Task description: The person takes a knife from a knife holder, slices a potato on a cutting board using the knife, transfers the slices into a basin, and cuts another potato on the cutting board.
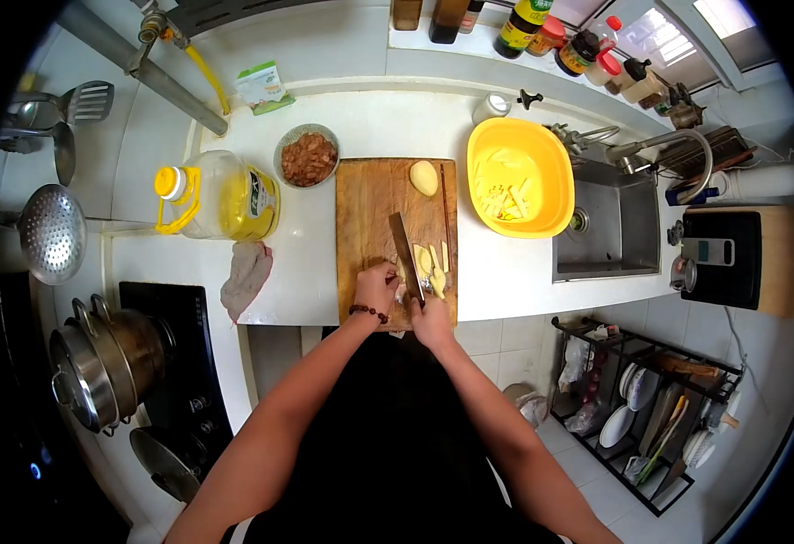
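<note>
My right hand (431,323) grips the handle of a kitchen knife (402,247), its blade pointing away from me over the wooden cutting board (361,208). Left of the blade, my left hand (377,286), with a dark bead bracelet at the wrist, has its fingers curled against a pale potato piece (401,271), mostly hidden by the fingers. Cut potato strips (435,270) lie just right of the blade. A whole peeled potato (424,179) rests near the board's far right corner. A thin brown stick, perhaps a chopstick (444,204), lies along the right edge.
A yellow basin (556,172) holding potato strips stands right of the board, beside the sink (610,249). To the left are a bowl (281,168) of minced meat, an oil jug (225,195) and a greyish cloth-like item (246,277). A steel pot (89,381) sits on the stove.
</note>
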### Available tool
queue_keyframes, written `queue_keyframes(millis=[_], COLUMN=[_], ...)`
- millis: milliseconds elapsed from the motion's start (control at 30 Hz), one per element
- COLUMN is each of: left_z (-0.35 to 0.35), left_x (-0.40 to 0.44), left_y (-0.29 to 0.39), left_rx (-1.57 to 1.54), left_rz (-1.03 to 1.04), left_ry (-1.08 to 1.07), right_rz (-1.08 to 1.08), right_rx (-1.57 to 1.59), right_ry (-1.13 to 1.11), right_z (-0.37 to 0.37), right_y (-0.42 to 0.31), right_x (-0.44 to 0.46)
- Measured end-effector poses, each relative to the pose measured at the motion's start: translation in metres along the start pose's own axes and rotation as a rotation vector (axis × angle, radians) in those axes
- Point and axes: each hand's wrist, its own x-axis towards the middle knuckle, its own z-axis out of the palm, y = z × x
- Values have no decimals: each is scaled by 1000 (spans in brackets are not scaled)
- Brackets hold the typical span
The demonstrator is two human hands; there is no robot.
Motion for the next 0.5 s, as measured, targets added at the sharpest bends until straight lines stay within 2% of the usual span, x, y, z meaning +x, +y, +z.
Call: queue_keyframes(millis=[67,200,300,400,500], left_z=[3,1,-3,-4,3], left_x=[-1,-2,3,4,6], left_y=[0,5,23,40,39], left_rx=[-67,-130,17,106,164], left_rz=[-35,-67,-67,17,13], left_ry=[3,-3,-32,-1,-127], right_rz=[20,4,339,420,464], right_rx=[29,189,521,666,757], right_ry=[-20,79,-85,-101,-133], right_z=[-19,-44,-76,-88,-93], right_y=[-3,18,29,67,95], right_x=[-10,-21,-25,-26,-23])
